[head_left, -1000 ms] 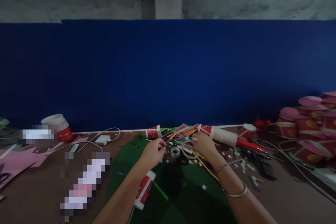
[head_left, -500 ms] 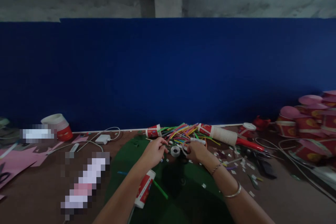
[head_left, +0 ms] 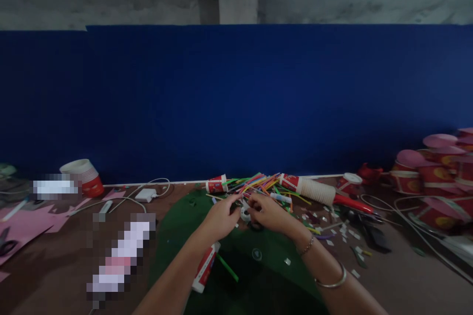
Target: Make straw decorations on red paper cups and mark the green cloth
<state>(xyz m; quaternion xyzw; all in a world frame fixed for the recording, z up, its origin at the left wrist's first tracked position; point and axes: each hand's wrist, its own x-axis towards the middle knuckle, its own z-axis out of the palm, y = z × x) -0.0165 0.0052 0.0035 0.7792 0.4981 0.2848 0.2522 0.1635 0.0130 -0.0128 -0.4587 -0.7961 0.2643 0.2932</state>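
A roll of white tape (head_left: 245, 214) lies between my hands at the far end of the green mat (head_left: 281, 266). My left hand (head_left: 220, 217) is at its left side, thumb and fingers apart, with nothing visible between them. From the right, my right hand (head_left: 269, 212) reaches over the roll's edge with bent fingers pressed together. Whatever they pinch is too small to make out. Black scissor handles (head_left: 256, 227) show just below that hand. Beneath my left forearm a red-and-white paper cup (head_left: 204, 270) lies on its side, with a green straw (head_left: 227, 268) beside it.
Colored straws (head_left: 254, 184) are heaped behind my hands, with a fallen cup (head_left: 217, 184) and a long cup stack (head_left: 314, 191) beside them. A white glue tube (head_left: 281, 198) lies there. Scraps, cables and a black tool (head_left: 375, 231) are rightward; decorated cups (head_left: 439, 172) pile up beyond.
My right hand has moved left to the tape roll, exposing the white tube behind it. My left hand has shifted slightly right, its thumb now near the roll.
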